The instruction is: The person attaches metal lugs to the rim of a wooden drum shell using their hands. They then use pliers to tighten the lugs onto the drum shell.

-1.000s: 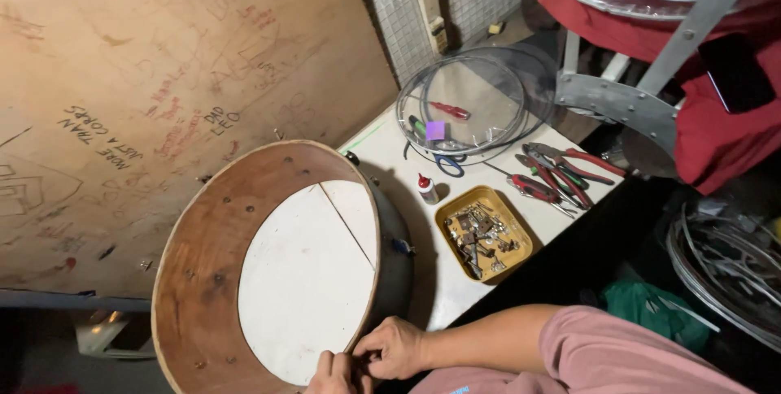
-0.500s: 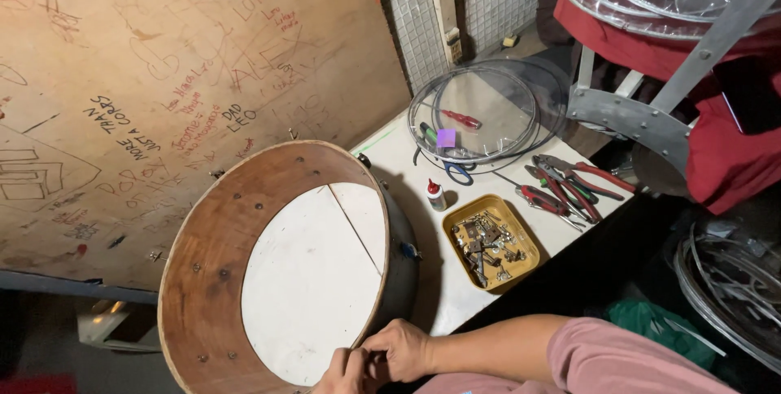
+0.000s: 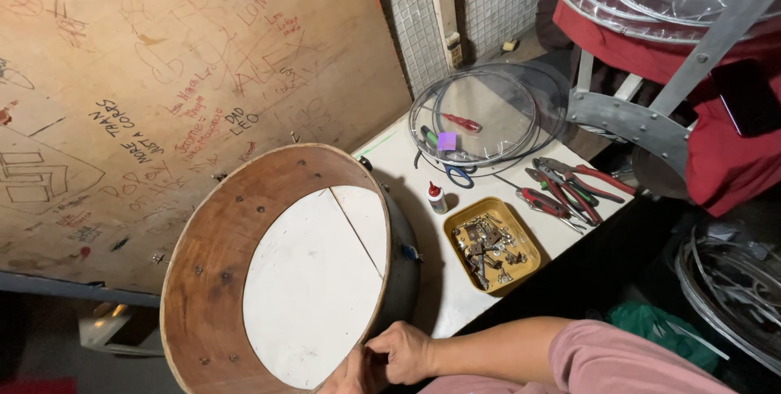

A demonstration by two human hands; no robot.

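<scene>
A round wooden drum shell (image 3: pixel 213 248) with no head lies on a white table (image 3: pixel 407 168), the tabletop showing through its middle. My right hand (image 3: pixel 404 352) reaches in from the lower right on a pink-sleeved arm, its fingers curled on the shell's near rim. My left hand (image 3: pixel 348 376) sits just beside it at the same rim, touching the right hand's fingers. The bottom edge of the view cuts off most of the left hand. Anything small pinched between the two hands is hidden.
A yellow tray of small metal parts (image 3: pixel 493 244) and a small white bottle with a red cap (image 3: pixel 437 196) stand right of the shell. Farther back lie red-handled pliers (image 3: pixel 565 187), blue scissors (image 3: pixel 457 173), a red screwdriver (image 3: pixel 464 122) and clear drum heads with hoops (image 3: pixel 488 109). A scribbled plywood board (image 3: pixel 163 77) leans at left.
Both hands stay together at the shell's near rim with small finger movements. The shell has not visibly moved; my view has shifted slightly.
</scene>
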